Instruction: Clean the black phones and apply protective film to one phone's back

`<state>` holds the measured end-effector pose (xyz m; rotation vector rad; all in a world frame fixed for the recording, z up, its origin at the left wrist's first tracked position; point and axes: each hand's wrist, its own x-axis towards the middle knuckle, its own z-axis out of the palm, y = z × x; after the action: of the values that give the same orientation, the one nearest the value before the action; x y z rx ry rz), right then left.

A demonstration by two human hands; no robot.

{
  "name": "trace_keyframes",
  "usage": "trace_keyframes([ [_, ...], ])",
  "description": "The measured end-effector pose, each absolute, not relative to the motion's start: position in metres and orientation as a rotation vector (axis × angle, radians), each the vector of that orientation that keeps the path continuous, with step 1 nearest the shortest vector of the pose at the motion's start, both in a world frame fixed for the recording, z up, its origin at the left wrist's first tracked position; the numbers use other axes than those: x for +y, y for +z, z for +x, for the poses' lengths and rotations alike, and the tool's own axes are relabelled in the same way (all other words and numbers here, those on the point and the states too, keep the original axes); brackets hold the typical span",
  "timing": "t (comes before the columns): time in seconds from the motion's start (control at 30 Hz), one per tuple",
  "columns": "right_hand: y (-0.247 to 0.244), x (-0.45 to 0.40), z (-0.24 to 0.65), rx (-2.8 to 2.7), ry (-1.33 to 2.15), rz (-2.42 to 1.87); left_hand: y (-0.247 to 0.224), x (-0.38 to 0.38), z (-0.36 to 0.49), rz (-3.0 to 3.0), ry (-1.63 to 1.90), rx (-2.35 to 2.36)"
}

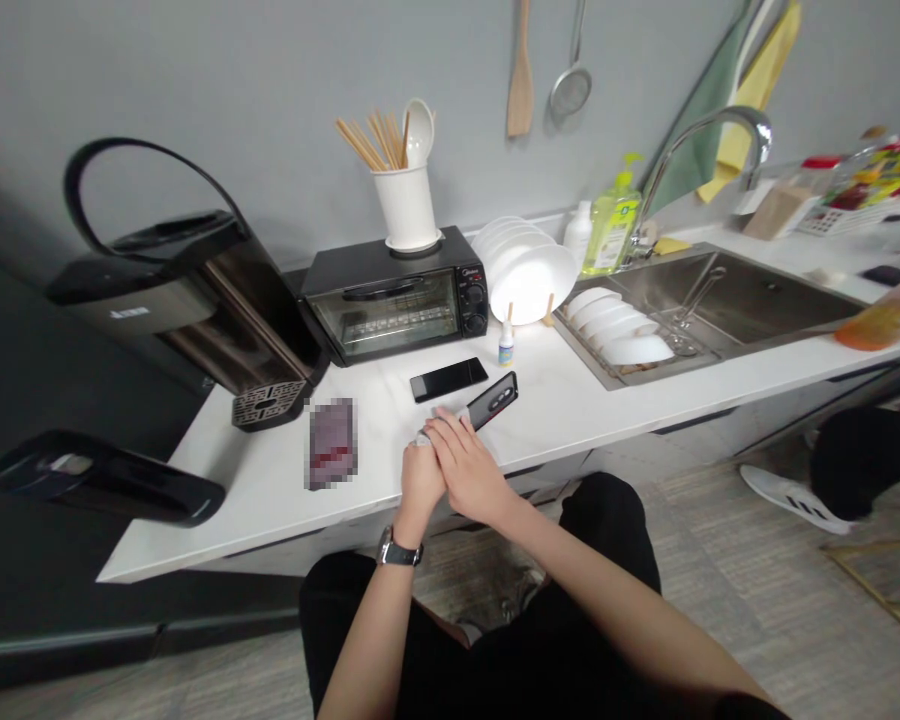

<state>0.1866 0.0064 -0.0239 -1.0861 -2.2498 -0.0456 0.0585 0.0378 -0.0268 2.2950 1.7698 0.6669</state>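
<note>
My left hand (422, 478), with a black watch on its wrist, is closed round the lower end of a dark phone (497, 397). The phone's camera side faces up and its far end points up and right. My right hand (466, 467) lies over the phone and the left hand, fingers together, pressing a grey cloth (423, 438) that mostly hides beneath them. Just beyond, a black phone (448, 380) lies flat on the white counter (379, 425). A small white bottle (506, 343) stands behind the held phone.
Left are a pixelated packet (331, 443), a dark flask (112, 480) and a drinks machine (187, 300). A toaster oven (397, 300) stands behind, with plates (529, 275) beside it. Rightward are a sink (765, 300), an orange bottle (889, 312) and another person's shoe (795, 498).
</note>
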Motion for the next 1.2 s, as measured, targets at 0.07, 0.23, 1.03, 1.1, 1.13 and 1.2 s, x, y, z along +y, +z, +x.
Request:
trace_keyframes([
  [0.07, -0.022, 0.016, 0.206, -2.346, -0.086, -1.010, -0.027, 0.038, 0.058, 2.285, 0.643, 1.797],
  [0.23, -0.017, 0.050, 0.271, -2.265, -0.228, -1.208, -0.026, 0.039, 0.062, 2.236, 0.705, 1.753],
  [1.03, -0.013, 0.053, 0.298, -2.295, -0.333, -1.253, -0.024, 0.032, 0.063, 2.229, 0.778, 1.732],
  [1.1, -0.016, 0.052, 0.297, -2.182, -0.352, -1.376, -0.023, 0.031, 0.064, 2.212, 0.788, 1.722],
  [1.13, -0.018, 0.047, 0.289, -2.112, -0.349, -1.428, -0.022, 0.031, 0.065, 2.204, 0.789, 1.715],
  [1.2, -0.023, 0.033, 0.261, -1.979, -0.311, -1.491, -0.020, 0.031, 0.065, 2.199, 0.795, 1.697],
])
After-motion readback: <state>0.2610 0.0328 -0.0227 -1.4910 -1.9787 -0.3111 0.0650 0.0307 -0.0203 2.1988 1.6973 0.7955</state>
